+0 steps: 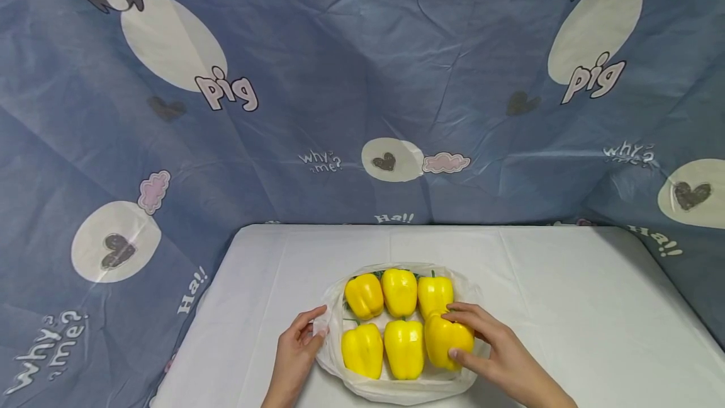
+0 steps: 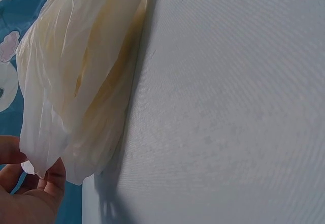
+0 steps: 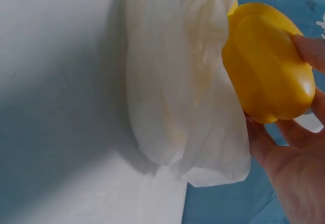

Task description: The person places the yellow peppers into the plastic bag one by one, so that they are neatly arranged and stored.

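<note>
A thin white plastic bag (image 1: 419, 390) lies with its mouth spread wide, and several yellow bell peppers (image 1: 404, 348) are grouped inside it in two rows. My left hand (image 1: 296, 346) pinches the bag's rim at its left side, thumb and fingers on the film. At the bag's right side my right hand (image 1: 501, 352) grips a yellow bell pepper (image 3: 271, 64), thumb on one side and fingers on the other. That pepper sits higher than the bag's edge in the right wrist view. In the left wrist view the bag (image 2: 76, 82) hides its contents, with yellow showing through.
The bag rests on a table with a white cloth (image 1: 272, 294), near its front edge. Blue printed fabric (image 1: 340, 80) hangs behind and on both sides of the table. Green stems or leaves (image 1: 416, 274) show at the back of the bag.
</note>
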`<state>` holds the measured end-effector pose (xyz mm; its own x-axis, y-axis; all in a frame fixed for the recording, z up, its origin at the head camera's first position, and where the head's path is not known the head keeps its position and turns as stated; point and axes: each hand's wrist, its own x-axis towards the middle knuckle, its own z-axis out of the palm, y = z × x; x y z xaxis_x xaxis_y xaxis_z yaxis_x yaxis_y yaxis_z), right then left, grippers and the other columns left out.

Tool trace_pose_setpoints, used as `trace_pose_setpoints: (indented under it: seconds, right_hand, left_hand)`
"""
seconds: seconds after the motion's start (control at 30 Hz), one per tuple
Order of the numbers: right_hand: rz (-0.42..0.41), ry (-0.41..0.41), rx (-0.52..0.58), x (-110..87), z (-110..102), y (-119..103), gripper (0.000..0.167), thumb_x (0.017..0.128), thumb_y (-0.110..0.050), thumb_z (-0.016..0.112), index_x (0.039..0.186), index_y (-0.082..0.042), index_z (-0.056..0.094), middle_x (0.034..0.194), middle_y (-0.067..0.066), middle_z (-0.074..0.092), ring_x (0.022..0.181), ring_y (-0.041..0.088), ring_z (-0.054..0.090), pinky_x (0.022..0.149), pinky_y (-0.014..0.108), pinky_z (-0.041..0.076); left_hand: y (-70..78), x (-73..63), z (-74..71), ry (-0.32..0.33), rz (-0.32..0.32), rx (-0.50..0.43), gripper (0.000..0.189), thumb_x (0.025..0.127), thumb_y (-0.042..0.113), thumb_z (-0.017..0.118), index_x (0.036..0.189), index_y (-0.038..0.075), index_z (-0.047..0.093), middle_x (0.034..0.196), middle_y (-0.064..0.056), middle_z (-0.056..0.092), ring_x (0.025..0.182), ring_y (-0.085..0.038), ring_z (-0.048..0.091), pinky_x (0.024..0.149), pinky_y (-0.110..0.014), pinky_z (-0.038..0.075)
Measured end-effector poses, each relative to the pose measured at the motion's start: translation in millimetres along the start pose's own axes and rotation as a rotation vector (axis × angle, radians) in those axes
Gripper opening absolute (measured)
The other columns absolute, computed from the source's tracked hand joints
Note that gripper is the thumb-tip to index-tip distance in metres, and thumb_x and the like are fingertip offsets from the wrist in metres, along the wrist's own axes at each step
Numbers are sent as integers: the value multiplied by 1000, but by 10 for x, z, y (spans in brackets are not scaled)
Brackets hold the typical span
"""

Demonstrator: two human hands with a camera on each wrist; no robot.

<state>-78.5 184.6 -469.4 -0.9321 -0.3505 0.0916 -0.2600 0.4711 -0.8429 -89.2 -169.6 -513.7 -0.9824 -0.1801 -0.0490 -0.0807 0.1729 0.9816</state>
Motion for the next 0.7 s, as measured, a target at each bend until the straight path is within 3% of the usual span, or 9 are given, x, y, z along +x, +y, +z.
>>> trace_pose_setpoints:
  seconds: [0.7]
  right_hand:
    - [62,-137,27,48,40,164,45,86,-36,75,127,-26,62,139,6,50,129,38,45,93,47,48]
  left_hand:
    - [11,-3,-1,0,9,9,41,85,-8,65,122,9,69,113,-9,62,85,-16,44,72,-18,40]
